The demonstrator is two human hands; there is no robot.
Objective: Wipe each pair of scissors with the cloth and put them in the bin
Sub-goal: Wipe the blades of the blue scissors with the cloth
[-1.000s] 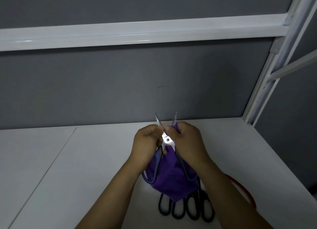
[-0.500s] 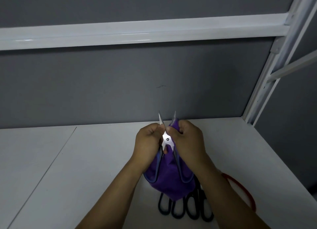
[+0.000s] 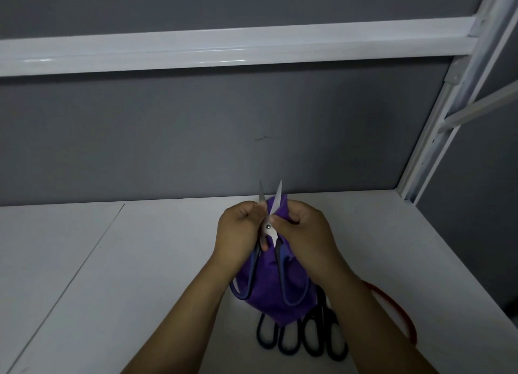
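I hold a pair of scissors (image 3: 267,228) upright above the white table, blades slightly apart and pointing up, dark blue handle loops hanging down. My left hand (image 3: 238,233) grips the scissors at the left blade and the top of the left handle. My right hand (image 3: 304,233) pinches the purple cloth (image 3: 269,298) against the right blade near the pivot. The cloth hangs down behind the handles. Under it on the table lie more scissors with black handles (image 3: 302,340), partly hidden by the cloth and my right forearm.
A red curved rim (image 3: 398,314), possibly the bin, shows at the lower right behind my right forearm. The white table (image 3: 140,261) ends at a grey back wall. A white shelf rail (image 3: 224,48) runs overhead and a white upright post (image 3: 437,138) stands at the right.
My right hand with the cloth has slid slightly along the right blade near the pivot. The scissors stay upright in my left hand, almost where they were.
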